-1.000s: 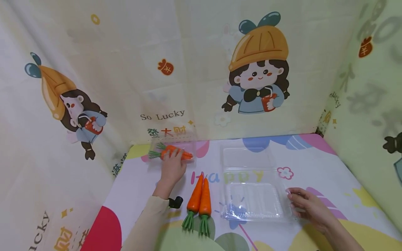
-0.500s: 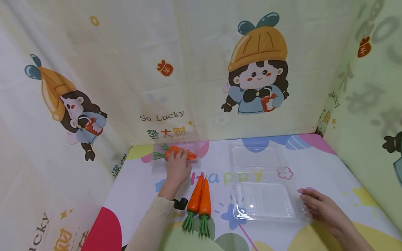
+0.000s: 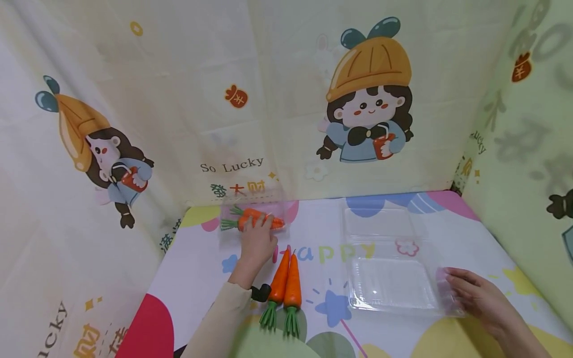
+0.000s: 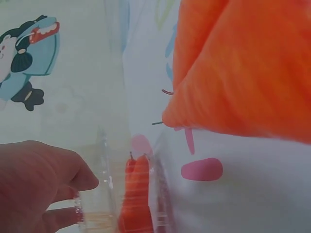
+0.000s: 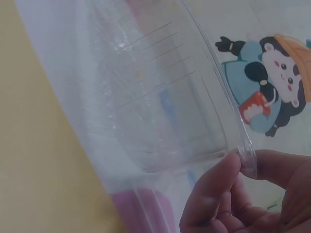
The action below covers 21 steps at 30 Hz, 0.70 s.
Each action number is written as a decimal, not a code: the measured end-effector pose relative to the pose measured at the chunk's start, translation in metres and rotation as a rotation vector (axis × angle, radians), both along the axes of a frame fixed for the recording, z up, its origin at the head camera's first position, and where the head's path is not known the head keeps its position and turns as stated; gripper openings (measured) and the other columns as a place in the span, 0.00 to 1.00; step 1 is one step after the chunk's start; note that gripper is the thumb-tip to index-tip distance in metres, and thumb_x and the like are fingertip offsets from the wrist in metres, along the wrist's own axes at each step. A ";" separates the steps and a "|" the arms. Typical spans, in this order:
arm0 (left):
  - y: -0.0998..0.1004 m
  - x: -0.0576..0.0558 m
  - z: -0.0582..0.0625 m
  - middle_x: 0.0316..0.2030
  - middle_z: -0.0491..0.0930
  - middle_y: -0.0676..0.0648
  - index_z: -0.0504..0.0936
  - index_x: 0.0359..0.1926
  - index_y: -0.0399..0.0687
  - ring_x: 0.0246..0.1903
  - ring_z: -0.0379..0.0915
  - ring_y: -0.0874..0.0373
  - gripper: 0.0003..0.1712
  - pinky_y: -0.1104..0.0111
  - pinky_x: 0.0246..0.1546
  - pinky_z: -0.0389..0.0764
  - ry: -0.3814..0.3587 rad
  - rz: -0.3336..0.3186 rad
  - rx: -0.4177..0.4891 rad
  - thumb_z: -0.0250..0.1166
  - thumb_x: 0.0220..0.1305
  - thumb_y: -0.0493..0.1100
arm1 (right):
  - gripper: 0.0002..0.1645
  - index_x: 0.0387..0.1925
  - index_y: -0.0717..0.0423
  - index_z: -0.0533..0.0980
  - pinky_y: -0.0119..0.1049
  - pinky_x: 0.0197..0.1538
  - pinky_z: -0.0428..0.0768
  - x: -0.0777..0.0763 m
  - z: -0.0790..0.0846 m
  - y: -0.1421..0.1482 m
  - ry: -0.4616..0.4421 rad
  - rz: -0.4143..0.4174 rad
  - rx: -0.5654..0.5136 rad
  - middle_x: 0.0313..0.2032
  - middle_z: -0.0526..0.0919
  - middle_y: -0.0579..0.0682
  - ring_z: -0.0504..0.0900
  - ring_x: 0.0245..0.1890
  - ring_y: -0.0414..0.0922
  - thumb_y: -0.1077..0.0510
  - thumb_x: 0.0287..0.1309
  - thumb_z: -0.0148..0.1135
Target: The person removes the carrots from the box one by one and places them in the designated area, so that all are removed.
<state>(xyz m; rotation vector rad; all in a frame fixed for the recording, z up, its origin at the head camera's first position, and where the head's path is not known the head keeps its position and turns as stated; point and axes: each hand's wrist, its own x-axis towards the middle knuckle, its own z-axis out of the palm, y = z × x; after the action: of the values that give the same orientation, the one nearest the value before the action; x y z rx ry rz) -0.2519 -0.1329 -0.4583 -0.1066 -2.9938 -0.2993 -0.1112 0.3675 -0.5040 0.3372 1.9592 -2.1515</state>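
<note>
My left hand [image 3: 257, 243] holds a clear plastic box [image 3: 224, 238] near the back left of the table. Orange carrots [image 3: 252, 215] with green tops lie inside it, partly covered by the fingers. In the left wrist view, fingertips [image 4: 87, 179] lie against the box's clear lid [image 4: 97, 213]. At the right, an open clear plastic box [image 3: 394, 283] lies flat with its hinged lid [image 3: 376, 222] folded back. Finger and thumb of my right hand [image 3: 476, 296] pinch its right rim, also seen in the right wrist view, where the hand [image 5: 243, 194] grips a corner.
Two loose carrots [image 3: 286, 278] lie side by side at the middle front, tips away from me, in line between the boxes. A patterned cloth [image 3: 322, 258] covers the table. Printed curtains [image 3: 291, 99] hang close behind and at both sides.
The open box has slid to the right with my right hand on its rim. My left hand and the carrot box have shifted slightly right. The loose carrots have stayed put.
</note>
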 end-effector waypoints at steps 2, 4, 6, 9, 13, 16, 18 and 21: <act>0.001 0.001 0.002 0.73 0.69 0.39 0.71 0.74 0.49 0.74 0.56 0.30 0.34 0.38 0.73 0.59 0.000 -0.004 0.006 0.65 0.67 0.43 | 0.21 0.40 0.29 0.85 0.27 0.32 0.81 0.001 0.001 0.004 0.008 -0.008 -0.006 0.30 0.83 0.33 0.80 0.29 0.31 0.61 0.76 0.54; 0.002 0.001 0.003 0.73 0.69 0.39 0.72 0.73 0.49 0.73 0.57 0.29 0.34 0.38 0.73 0.59 -0.001 -0.009 0.006 0.64 0.67 0.43 | 0.22 0.40 0.30 0.85 0.27 0.32 0.81 0.003 0.001 0.007 0.015 -0.014 -0.016 0.31 0.83 0.33 0.80 0.29 0.31 0.61 0.77 0.53; 0.003 0.000 0.004 0.73 0.69 0.39 0.73 0.73 0.48 0.73 0.57 0.29 0.33 0.38 0.74 0.59 -0.002 -0.013 0.009 0.64 0.67 0.43 | 0.22 0.40 0.30 0.85 0.27 0.32 0.81 0.004 0.002 0.010 0.017 -0.016 -0.018 0.32 0.83 0.33 0.81 0.29 0.32 0.61 0.77 0.53; 0.001 -0.002 0.004 0.73 0.69 0.39 0.73 0.73 0.49 0.73 0.57 0.29 0.33 0.38 0.73 0.59 -0.004 -0.018 -0.001 0.65 0.67 0.44 | 0.22 0.40 0.30 0.86 0.27 0.33 0.82 0.005 0.004 0.012 0.014 -0.018 -0.023 0.33 0.84 0.33 0.81 0.30 0.31 0.61 0.77 0.53; -0.006 -0.006 0.006 0.72 0.70 0.39 0.73 0.72 0.49 0.71 0.59 0.30 0.32 0.37 0.73 0.60 -0.008 -0.032 0.003 0.66 0.68 0.46 | 0.22 0.39 0.30 0.86 0.27 0.32 0.82 0.005 0.004 0.014 0.008 -0.027 -0.027 0.33 0.84 0.33 0.81 0.29 0.31 0.61 0.77 0.53; -0.019 -0.012 0.009 0.68 0.74 0.39 0.76 0.69 0.46 0.67 0.64 0.31 0.29 0.38 0.70 0.63 0.012 -0.041 0.047 0.65 0.69 0.47 | 0.22 0.39 0.29 0.86 0.27 0.32 0.82 0.007 0.005 0.016 0.003 -0.037 -0.020 0.31 0.84 0.33 0.81 0.28 0.31 0.61 0.77 0.54; -0.030 -0.017 0.013 0.67 0.75 0.37 0.77 0.67 0.43 0.65 0.66 0.31 0.28 0.38 0.69 0.65 0.018 -0.026 0.096 0.62 0.70 0.48 | 0.23 0.38 0.29 0.86 0.27 0.32 0.83 0.008 0.006 0.018 -0.002 -0.042 -0.007 0.31 0.84 0.33 0.80 0.28 0.31 0.61 0.77 0.54; -0.052 -0.027 0.019 0.67 0.72 0.34 0.75 0.67 0.39 0.64 0.65 0.31 0.28 0.38 0.67 0.66 0.011 0.046 0.195 0.59 0.70 0.47 | 0.23 0.36 0.26 0.86 0.28 0.32 0.82 0.008 0.009 0.021 -0.021 -0.048 0.055 0.31 0.83 0.32 0.79 0.28 0.32 0.59 0.77 0.53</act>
<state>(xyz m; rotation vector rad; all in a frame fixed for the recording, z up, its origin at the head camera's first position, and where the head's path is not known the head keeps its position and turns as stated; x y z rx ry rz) -0.2785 -0.1851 -0.4389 -0.0196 -2.9323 -0.5805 -0.1035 0.3884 -0.4946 0.4177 2.0214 -2.1174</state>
